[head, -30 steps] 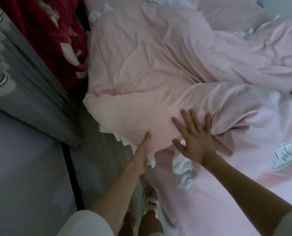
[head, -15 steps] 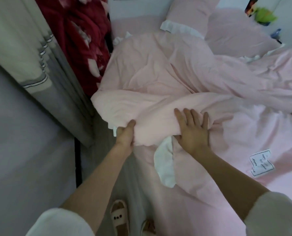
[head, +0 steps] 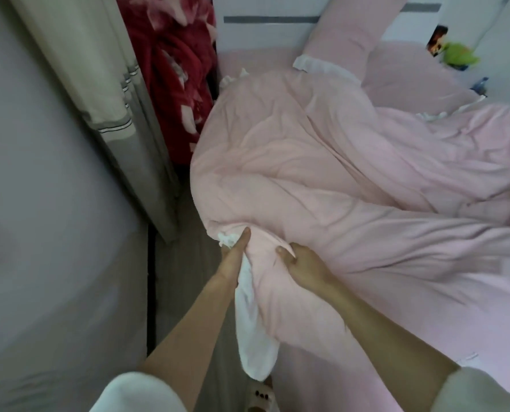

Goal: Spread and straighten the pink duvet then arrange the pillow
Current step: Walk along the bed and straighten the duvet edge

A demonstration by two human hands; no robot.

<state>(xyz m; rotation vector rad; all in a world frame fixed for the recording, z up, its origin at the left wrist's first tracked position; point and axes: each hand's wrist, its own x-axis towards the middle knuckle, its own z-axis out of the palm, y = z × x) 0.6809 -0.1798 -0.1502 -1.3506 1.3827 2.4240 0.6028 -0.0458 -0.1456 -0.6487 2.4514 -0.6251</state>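
A red blanket [head: 173,69] with pale shapes hangs at the top, beside a grey curtain [head: 111,93]. A green toy [head: 459,56] sits upper right.

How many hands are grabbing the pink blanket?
2. The left hand pinches the blanket's near corner by its white frill. The right hand grips the same bunched edge just beside it.
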